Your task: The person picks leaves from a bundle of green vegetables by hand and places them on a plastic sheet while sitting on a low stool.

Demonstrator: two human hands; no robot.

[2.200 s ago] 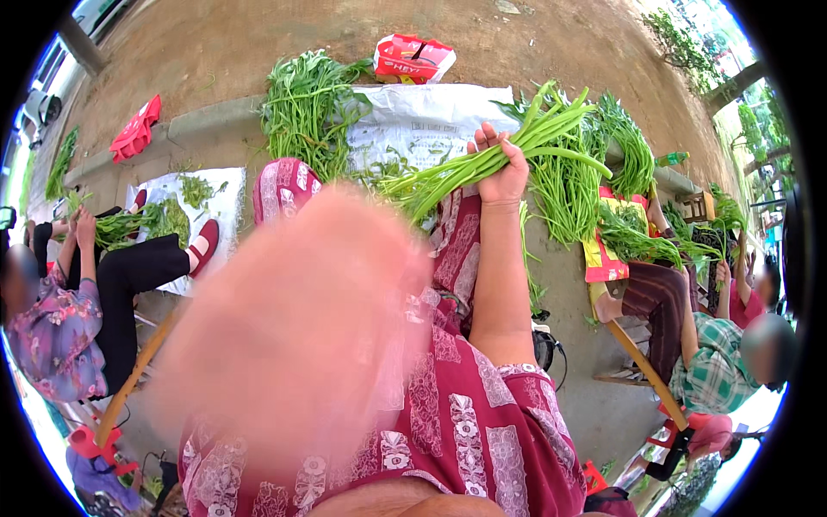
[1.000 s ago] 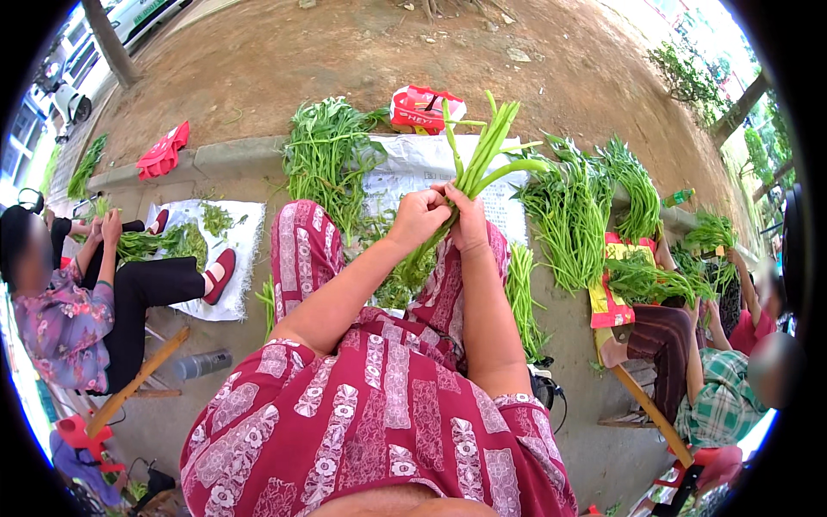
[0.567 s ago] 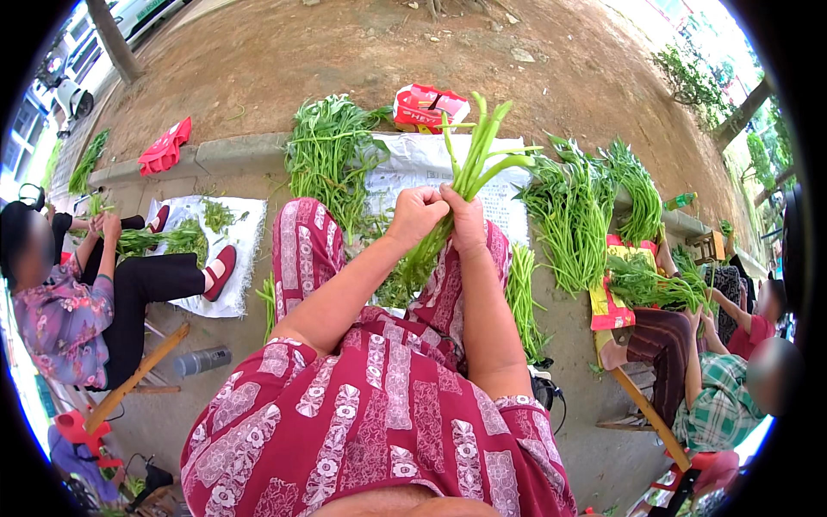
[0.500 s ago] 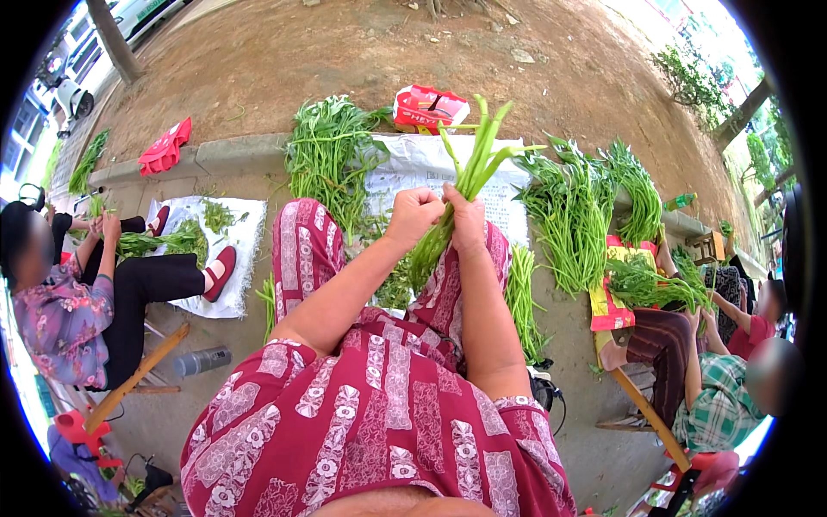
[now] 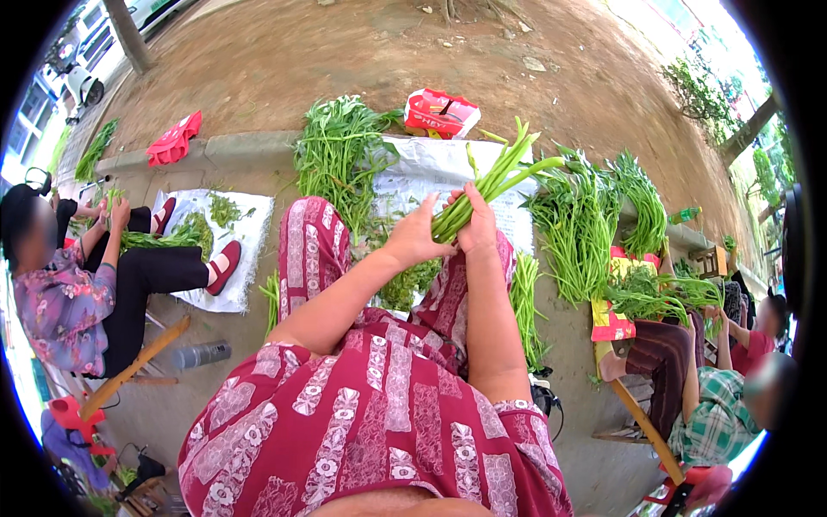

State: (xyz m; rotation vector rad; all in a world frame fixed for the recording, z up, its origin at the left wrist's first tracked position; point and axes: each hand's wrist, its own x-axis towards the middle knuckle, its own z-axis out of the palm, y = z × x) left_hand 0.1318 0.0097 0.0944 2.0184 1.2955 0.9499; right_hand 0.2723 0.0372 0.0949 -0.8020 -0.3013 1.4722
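A bunch of thick green water spinach stems (image 5: 504, 177) slants up and to the right over my lap. My right hand (image 5: 476, 226) is closed around its lower part. Against the lower left end of the bunch, my left hand (image 5: 415, 234) is cupped with thumb and fingers apart; whether it presses on the stems is hard to tell. Loose leafy greens (image 5: 408, 284) lie on the ground between my knees. Past my hands, a white printed sheet (image 5: 418, 159) is spread out.
Heaps of leafy stems lie left (image 5: 338, 159) and right (image 5: 573, 233) of the sheet, and a smaller bundle (image 5: 525, 310) lies by my right knee. A red-and-white bag (image 5: 441, 114) rests at the kerb (image 5: 245, 151). People sit on both sides, handling greens. A grey bottle (image 5: 201, 354) lies at left.
The bunch has tipped further to the right and no longer hangs down between my knees. My left hand has gone from a closed fist to spread fingers beside its lower end.
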